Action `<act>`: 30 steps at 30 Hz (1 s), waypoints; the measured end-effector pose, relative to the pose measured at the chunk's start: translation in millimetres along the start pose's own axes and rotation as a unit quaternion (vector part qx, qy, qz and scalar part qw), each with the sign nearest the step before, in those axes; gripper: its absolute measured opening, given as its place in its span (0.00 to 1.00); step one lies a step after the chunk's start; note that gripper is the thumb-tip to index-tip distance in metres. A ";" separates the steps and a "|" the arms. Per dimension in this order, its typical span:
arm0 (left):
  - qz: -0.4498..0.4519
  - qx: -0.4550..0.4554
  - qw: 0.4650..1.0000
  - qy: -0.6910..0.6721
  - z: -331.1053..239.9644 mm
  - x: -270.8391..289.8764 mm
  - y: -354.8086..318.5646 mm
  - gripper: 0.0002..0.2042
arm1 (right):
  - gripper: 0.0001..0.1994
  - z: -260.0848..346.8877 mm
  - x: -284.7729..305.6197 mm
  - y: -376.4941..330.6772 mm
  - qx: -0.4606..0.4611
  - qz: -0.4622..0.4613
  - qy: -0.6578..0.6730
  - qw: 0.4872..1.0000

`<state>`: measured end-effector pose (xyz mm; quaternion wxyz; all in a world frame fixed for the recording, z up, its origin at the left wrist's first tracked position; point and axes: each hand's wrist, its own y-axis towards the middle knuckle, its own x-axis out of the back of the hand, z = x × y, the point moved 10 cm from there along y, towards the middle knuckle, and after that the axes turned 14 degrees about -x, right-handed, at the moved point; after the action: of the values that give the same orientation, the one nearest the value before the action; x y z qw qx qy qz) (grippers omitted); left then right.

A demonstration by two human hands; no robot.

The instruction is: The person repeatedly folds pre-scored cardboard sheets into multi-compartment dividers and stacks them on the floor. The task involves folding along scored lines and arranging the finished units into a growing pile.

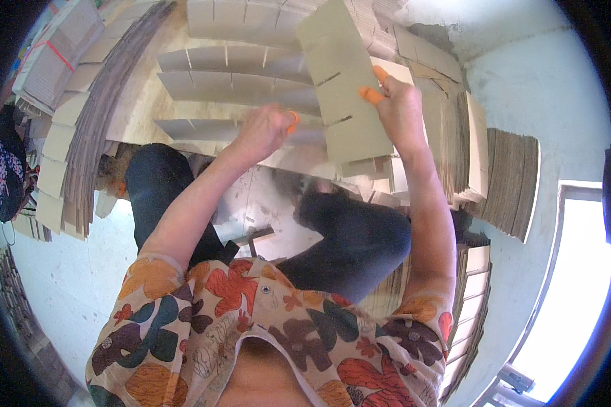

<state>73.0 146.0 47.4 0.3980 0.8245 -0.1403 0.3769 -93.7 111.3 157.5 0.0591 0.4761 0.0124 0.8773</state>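
Observation:
My right hand (399, 114), orange covers on its fingertips, grips the right edge of a slotted cardboard divider (339, 61). This wide tan piece is tilted above the table, with short slits cut in from its left edge. Curled closed, my left hand (266, 133) also wears an orange fingertip cover. It is beside the nearest standing cardboard strip (204, 129); whatever its fingers hold is hidden. Behind that strip, two more slotted strips (227, 86) (227, 58) stand on edge in rows, their right ends hidden by the held divider.
Cardboard stacks (448, 136) line the table's right side, with another stack (512, 180) beyond. At left are long fanned piles (81, 136) and a bundle with a red strap (54, 68). My knees (159, 173) are under the pale tabletop (139, 102). A bright doorway (570, 292) is at right.

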 end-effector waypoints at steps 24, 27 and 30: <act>0.013 0.007 1.000 -0.026 4.3 -8.6 3.0 0.06 | 0.14 25.5 -87.2 -2.0 0.151 0.151 -0.124 0.969; 0.011 0.003 0.999 -0.031 2.5 -7.6 5.3 0.06 | 0.12 15.8 -96.5 -3.6 0.112 0.172 -0.159 0.966; 0.015 0.002 1.000 -0.026 5.6 -9.9 3.1 0.06 | 0.10 -0.6 -109.8 -12.2 0.109 0.152 -0.192 0.963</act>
<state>67.6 139.1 39.6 0.3866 0.8325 -0.1624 0.3621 -33.9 110.8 64.6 -0.1265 0.6353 0.0240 0.7614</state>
